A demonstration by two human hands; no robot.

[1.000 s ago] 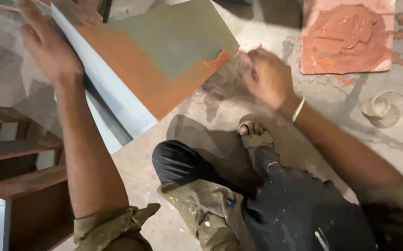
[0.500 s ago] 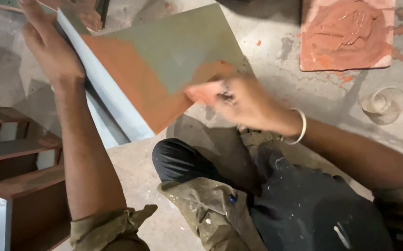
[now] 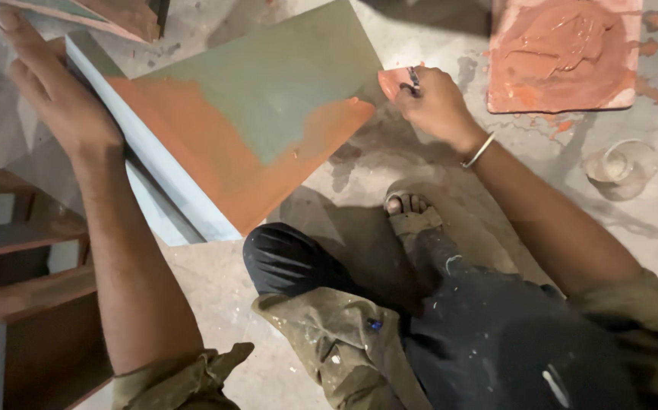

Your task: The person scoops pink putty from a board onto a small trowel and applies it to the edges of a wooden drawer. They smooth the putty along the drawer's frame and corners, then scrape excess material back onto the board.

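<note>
A flat panel (image 3: 268, 99) lies tilted on the floor, grey-green on top and coated orange-red along its lower part. My left hand (image 3: 59, 99) rests on its pale left edge, fingers spread along it. My right hand (image 3: 435, 102) grips a small putty blade (image 3: 399, 80) smeared with the orange-red paste, held just past the panel's right corner. A metal bangle sits on that wrist.
A square board (image 3: 564, 53) heaped with orange-red paste lies at the top right. A small clear cup (image 3: 621, 167) stands on the concrete floor at right. Dark wooden shelves (image 3: 17, 273) are at the left. My sandalled foot (image 3: 409, 212) and knees fill the bottom centre.
My right hand swept from beside the panel across its lower right corner, then drew back to the right and up with the blade. More orange-red paste covers that corner. The left hand stayed put.
</note>
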